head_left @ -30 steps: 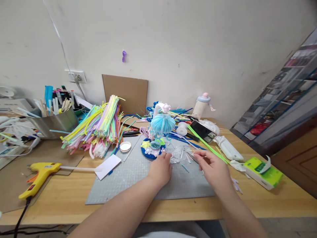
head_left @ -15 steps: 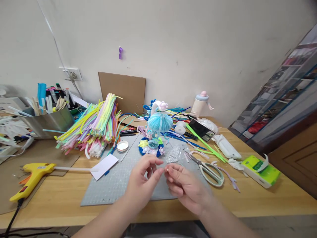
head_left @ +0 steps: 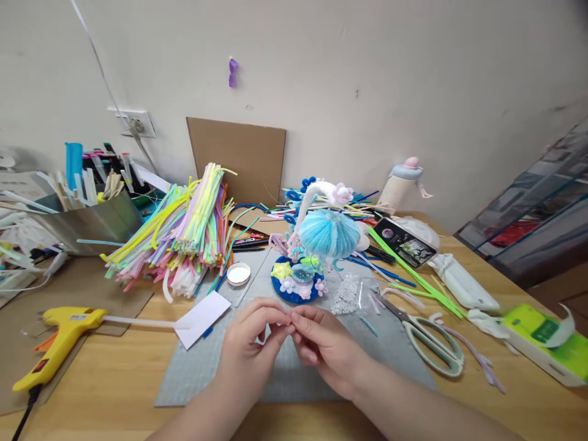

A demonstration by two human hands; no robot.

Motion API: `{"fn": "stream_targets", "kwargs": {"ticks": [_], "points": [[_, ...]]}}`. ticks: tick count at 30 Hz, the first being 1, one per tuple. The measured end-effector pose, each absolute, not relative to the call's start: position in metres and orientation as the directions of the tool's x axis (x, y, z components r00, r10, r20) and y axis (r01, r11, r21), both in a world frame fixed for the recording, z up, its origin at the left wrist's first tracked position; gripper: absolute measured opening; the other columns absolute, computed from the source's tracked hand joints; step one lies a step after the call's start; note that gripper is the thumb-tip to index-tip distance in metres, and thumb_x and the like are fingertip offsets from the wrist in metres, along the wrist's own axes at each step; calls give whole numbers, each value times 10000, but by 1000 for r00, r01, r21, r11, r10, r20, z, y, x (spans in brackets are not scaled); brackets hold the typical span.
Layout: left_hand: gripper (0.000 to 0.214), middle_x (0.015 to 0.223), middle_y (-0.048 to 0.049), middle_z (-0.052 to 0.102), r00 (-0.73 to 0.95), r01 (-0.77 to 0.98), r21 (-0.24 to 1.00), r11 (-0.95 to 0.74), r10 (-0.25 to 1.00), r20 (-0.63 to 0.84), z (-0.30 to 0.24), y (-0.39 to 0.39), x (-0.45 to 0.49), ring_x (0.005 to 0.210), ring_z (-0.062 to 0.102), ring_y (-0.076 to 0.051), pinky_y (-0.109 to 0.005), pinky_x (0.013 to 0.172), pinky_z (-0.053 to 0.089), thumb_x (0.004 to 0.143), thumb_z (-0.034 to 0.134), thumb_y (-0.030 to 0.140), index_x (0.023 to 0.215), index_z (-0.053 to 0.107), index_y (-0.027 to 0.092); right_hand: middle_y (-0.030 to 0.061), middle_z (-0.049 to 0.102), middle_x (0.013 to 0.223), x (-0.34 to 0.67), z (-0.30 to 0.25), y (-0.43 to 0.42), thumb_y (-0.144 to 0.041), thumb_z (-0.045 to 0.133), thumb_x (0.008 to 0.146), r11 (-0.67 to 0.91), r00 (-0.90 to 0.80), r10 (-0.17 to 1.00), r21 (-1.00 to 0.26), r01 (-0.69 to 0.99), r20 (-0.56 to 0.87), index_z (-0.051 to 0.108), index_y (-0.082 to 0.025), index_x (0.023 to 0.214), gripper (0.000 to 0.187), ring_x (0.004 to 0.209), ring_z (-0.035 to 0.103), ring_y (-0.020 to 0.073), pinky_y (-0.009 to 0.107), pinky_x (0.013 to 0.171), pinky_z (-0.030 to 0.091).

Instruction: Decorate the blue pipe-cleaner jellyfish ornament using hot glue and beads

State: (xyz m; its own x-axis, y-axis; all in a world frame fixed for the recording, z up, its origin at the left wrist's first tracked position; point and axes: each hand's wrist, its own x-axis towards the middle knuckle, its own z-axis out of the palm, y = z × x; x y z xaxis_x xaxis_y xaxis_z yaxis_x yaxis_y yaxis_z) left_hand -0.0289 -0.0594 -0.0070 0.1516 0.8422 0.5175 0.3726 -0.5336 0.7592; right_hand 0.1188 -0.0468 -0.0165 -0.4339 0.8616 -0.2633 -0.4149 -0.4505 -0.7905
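Over the grey cutting mat (head_left: 193,380), my left hand (head_left: 252,337) and my right hand (head_left: 328,349) meet at the fingertips. Both are closed in a pinch; whatever sits between the fingers is too small or hidden to make out. Just beyond them stands a pipe-cleaner lamp ornament with a light-blue pleated shade (head_left: 329,234), a white curved stem and a dark-blue round base (head_left: 301,296) bearing flowers and a yellow star. To its right lies a clear bag of small beads (head_left: 348,295). Scissors (head_left: 434,343) rest open at the mat's right side.
On the left are a yellow glue gun (head_left: 59,337), a white card (head_left: 202,320), a round lid (head_left: 239,274) and a big pipe-cleaner bundle (head_left: 184,239). A phone (head_left: 404,242), a bottle (head_left: 399,187) and a green tissue pack (head_left: 546,343) stand or lie right.
My left fingertips have closed together and now touch those of my right hand, which showed a tiny pale bit at its pinch. The camera view has shifted, moving the table things rightward.
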Motion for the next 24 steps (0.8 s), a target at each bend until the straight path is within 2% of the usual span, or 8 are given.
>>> {"fn": "stream_targets", "kwargs": {"ticks": [4, 8, 10, 12, 14, 16, 20, 24], "points": [[48, 803, -10, 633, 100, 479, 758, -443, 885, 454, -8, -60, -46, 698, 580, -123, -221, 592, 463, 817, 592, 210, 780, 623, 215, -43, 520, 587, 120, -32, -48, -436, 647, 771, -471, -416, 850, -821, -323, -324, 653, -131, 831, 310, 363, 365, 15, 186, 376, 167], [141, 881, -22, 659, -129, 738, 641, -212, 888, 441, -7, -59, -112, 850, 612, -184, -297, 755, 483, 820, 541, 339, 791, 623, 227, -46, 533, 573, 119, -40, -50, -454, 644, 751, -525, -417, 814, -818, -233, -404, 641, -132, 806, 327, 348, 362, 15, 184, 368, 169], [220, 963, -38, 657, -298, 860, 509, 35, 845, 445, -9, -64, -164, 908, 605, -221, -340, 785, 480, 790, 520, 414, 823, 629, 225, -49, 536, 567, 118, -40, -50, -475, 651, 731, -519, -419, 814, -828, -214, -402, 635, -137, 790, 344, 344, 359, 17, 185, 366, 173], [287, 973, -59, 658, -362, 926, 281, 254, 810, 462, -15, -74, -220, 935, 596, -263, -403, 844, 454, 745, 486, 456, 756, 657, 225, -53, 533, 559, 118, -40, -51, -490, 651, 721, -508, -420, 817, -838, -200, -395, 630, -141, 780, 355, 339, 354, 19, 187, 363, 174], [341, 901, -73, 669, -362, 927, 71, 367, 834, 416, -21, -87, -265, 903, 597, -293, -416, 797, 456, 689, 470, 505, 676, 685, 241, -56, 529, 557, 117, -40, -51, -493, 647, 723, -497, -419, 820, -848, -185, -390, 625, -144, 776, 354, 338, 352, 19, 188, 363, 175], [390, 863, -63, 677, -381, 911, -9, 413, 848, 368, -25, -99, -291, 918, 581, -299, -414, 781, 442, 744, 368, 471, 676, 686, 257, -58, 527, 558, 117, -39, -52, -494, 641, 727, -487, -426, 818, -859, -158, -385, 620, -144, 775, 354, 343, 357, 20, 185, 369, 187], [343, 745, -23, 675, -497, 867, 53, 496, 851, 167, -23, -109, -294, 849, 570, -291, -359, 711, 432, 742, 408, 480, 638, 662, 275, -50, 537, 562, 115, -38, -54, -500, 632, 724, -434, -479, 804, -898, -68, -353, 613, -138, 762, 365, 356, 379, 27, 184, 372, 228], [329, 778, -38, 684, -565, 809, 280, 517, 816, 125, -15, -114, -285, 854, 595, -278, -342, 744, 430, 679, 496, 507, 612, 686, 247, -46, 548, 562, 113, -38, -55, -524, 631, 699, -386, -525, 781, -922, 19, -338, 613, -140, 753, 388, 356, 390, 34, 187, 367, 254]]}}
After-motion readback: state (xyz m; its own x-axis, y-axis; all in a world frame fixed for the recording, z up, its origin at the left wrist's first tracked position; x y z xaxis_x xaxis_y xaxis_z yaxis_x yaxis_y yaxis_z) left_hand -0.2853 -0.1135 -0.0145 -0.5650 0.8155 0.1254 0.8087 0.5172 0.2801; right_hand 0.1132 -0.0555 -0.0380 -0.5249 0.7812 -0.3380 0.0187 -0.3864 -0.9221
